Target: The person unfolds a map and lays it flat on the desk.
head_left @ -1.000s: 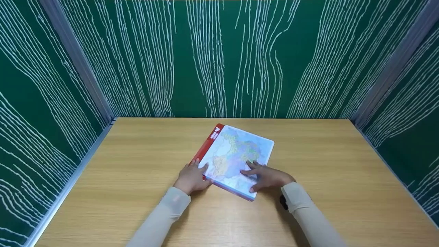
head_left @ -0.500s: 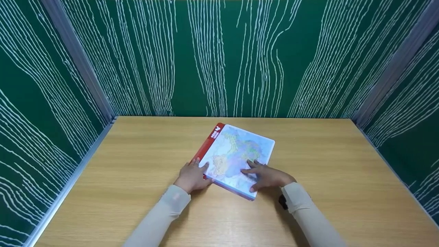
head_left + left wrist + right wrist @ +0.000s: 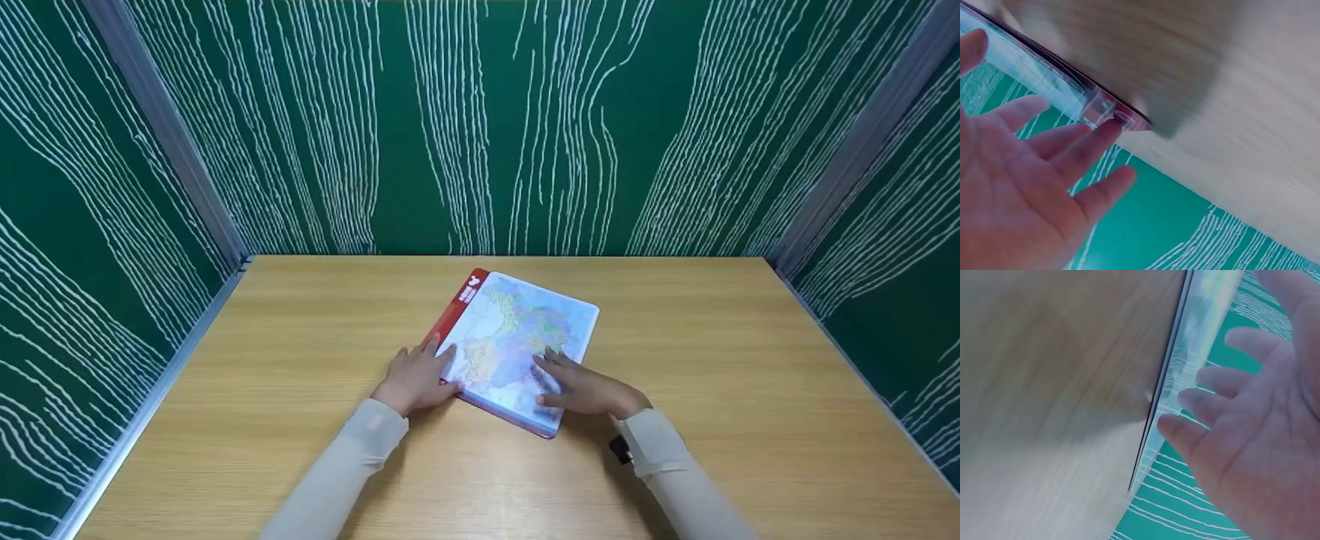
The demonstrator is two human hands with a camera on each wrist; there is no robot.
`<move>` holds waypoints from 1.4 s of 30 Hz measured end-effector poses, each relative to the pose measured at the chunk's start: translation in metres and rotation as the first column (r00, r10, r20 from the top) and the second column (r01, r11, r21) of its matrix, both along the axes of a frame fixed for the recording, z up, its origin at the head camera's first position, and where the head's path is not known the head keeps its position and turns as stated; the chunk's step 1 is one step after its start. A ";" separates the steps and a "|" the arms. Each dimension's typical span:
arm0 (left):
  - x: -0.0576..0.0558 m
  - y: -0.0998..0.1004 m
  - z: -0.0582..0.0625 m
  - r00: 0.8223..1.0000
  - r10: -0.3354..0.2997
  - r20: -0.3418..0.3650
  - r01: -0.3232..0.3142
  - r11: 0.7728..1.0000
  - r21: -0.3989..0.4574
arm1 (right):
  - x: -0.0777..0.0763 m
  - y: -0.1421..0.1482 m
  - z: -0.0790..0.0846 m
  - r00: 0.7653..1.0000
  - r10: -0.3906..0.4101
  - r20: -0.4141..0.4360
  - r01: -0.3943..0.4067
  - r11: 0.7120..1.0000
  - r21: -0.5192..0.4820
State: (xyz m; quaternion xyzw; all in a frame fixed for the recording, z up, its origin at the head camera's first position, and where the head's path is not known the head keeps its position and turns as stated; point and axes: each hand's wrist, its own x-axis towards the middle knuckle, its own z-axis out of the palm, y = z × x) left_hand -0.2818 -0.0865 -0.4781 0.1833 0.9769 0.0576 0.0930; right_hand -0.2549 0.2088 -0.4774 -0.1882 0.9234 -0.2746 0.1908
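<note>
A flat rectangular board [image 3: 510,322] printed with a pastel map lies askew on the table, a red strip [image 3: 454,311] along its left side. At its near left corner is my left hand [image 3: 415,379], fingers spread over the red strip and thumb by the front edge. In the left wrist view one fingertip of that hand [image 3: 1027,174] meets the glossy board's corner. Over the map's right part my right hand [image 3: 592,388] extends its fingers. From the right wrist, the right hand's fingers [image 3: 1221,382] look loosely spread beside the board's thin edge [image 3: 1165,382]; contact is unclear.
The wooden table [image 3: 300,322] extends around the board. Green panels with wavy white lines [image 3: 562,150] stand behind and at both sides, joined by grey posts [image 3: 169,127]. A dark object [image 3: 620,450] shows at the right wrist.
My left hand has slid slightly left and its thumb has moved up. The right hand has shifted a little right, its thumb drawn up from the near edge. The board stays almost in place.
</note>
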 end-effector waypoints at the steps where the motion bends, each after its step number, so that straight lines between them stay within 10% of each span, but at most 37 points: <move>1: -0.002 -0.002 0.001 1.000 0.000 0.007 0.000 1.000 0.012 | 0.002 0.000 0.000 1.000 -0.016 0.006 0.016 1.000 -0.018; 17: -0.033 -0.025 0.001 0.996 -0.010 0.091 0.007 0.999 0.032 | 0.032 -0.018 0.003 0.990 -0.130 0.050 0.137 0.968 -0.209; 42: -0.025 -0.022 -0.002 0.988 0.014 0.156 -0.023 0.998 0.058 | 0.037 -0.030 -0.004 0.992 -0.128 0.008 0.129 0.988 -0.083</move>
